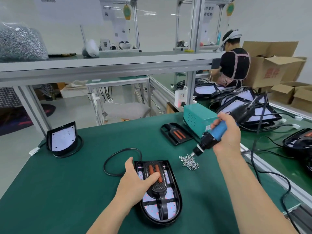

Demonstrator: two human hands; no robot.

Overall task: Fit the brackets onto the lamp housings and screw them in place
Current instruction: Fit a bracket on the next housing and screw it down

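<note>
Housing, black and D-shaped, lies flat on the green mat at front centre, with its bracket set on top, two orange slots showing. A black cable loops on the mat just left of it. To its right and a little further off is a loose pile of screws, and beyond that a teal box. Nothing lies between the screws and the housing.

On this mat I count three housings: the near one, a second lying flat further back beside the teal box with its own bracket, and a third standing on edge at the far left. There are more on the right-hand bench, stacked among cables; their number cannot be told. There is one driver and one pile of screws. A bag of small metal parts sits on the upper shelf, and another person works at the back by cardboard boxes.

The left hand rests on the near housing's left side, thumb stretched across the bracket's orange slots, fingers straight along the rim, pressing rather than clasping. The right hand is up and to the right, well apart from the housing, wrapped round the blue driver, whose tip points down into the screws.
</note>
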